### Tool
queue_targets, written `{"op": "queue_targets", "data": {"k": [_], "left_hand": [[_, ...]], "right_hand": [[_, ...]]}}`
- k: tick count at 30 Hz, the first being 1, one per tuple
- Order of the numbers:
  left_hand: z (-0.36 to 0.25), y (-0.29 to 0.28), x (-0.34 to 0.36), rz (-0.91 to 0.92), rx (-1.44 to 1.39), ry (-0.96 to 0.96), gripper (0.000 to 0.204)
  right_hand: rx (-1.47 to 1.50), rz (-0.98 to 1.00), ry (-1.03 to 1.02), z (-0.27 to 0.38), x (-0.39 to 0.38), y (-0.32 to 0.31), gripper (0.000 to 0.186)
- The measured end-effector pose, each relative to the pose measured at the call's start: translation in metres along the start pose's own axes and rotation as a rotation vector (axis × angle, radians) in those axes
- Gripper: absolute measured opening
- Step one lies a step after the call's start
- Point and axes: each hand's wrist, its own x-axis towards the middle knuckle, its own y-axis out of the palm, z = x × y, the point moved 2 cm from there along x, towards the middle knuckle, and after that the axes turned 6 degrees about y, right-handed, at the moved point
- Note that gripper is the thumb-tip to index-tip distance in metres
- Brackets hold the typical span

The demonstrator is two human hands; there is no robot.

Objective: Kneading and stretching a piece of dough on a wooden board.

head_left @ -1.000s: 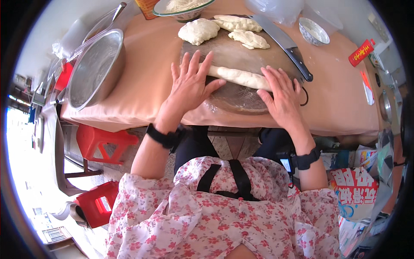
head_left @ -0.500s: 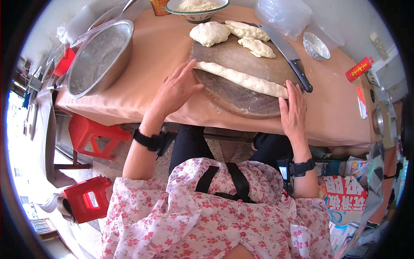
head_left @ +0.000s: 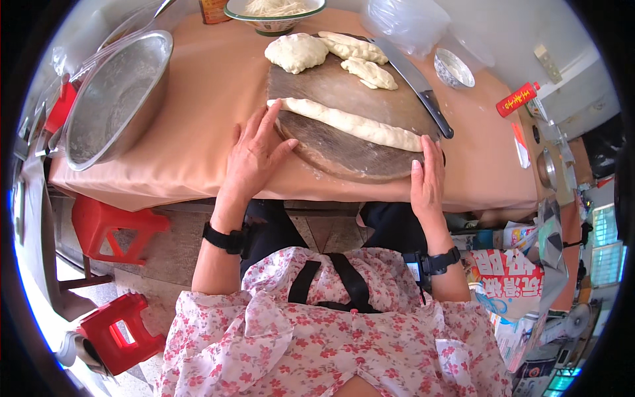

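A long dough rope (head_left: 350,124) lies across the round wooden board (head_left: 344,165). My left hand (head_left: 255,149) has its fingertips at the rope's left end, fingers apart and thumb spread. My right hand (head_left: 426,178) rests its fingertips at the right end, with the thumb apart. Behind the rope sit a rounded dough lump (head_left: 296,54) and two flatter pieces (head_left: 350,49), (head_left: 368,73). A cleaver with a black handle (head_left: 407,79) lies along the board's right side.
A steel basin (head_left: 116,99) stands left on the cloth-covered table (head_left: 205,86). Farther back are a bowl of pale strands (head_left: 274,8), plastic bags (head_left: 403,23), a small patterned bowl (head_left: 453,68) and a red bottle (head_left: 516,98). Red stools (head_left: 112,221) are below left.
My hands have moved from over the rope out to its two ends, and the rope looks longer. My right hand has come lower in the view, which has also shifted slightly.
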Motion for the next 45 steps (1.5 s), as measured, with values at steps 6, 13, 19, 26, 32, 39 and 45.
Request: {"op": "queue_targets", "data": {"k": [6, 13, 19, 26, 32, 39, 45], "left_hand": [[-0.001, 0.002, -0.003, -0.066, -0.041, 0.055, 0.066], [-0.003, -0.004, -0.010, -0.250, -0.279, 0.030, 0.047], [-0.040, 0.021, -0.041, -0.022, -1.069, -0.231, 0.043], [-0.104, 0.033, -0.034, 0.306, -1.781, -0.605, 0.050], [-0.093, 0.025, -0.033, 0.119, -1.914, -0.678, 0.035], [-0.087, -0.021, -0.008, 0.196, -1.785, -0.604, 0.036], [-0.107, -0.071, 0.028, 0.127, -1.556, -0.352, 0.040]], "right_hand": [[-0.023, 0.215, -0.007, 0.013, 0.027, -0.013, 0.061], [-0.096, 0.149, -0.044, 0.036, 0.032, -0.012, 0.038], [0.160, 0.161, 0.142, 0.078, 0.001, -0.031, 0.031], [0.305, 0.130, -0.139, 0.136, -0.027, -0.044, 0.040], [0.459, 0.253, -0.237, 0.136, -0.041, -0.039, 0.049], [0.419, 0.440, -0.093, 0.087, -0.052, -0.048, 0.047], [0.404, 0.441, 0.051, 0.039, -0.062, -0.057, 0.040]]}}
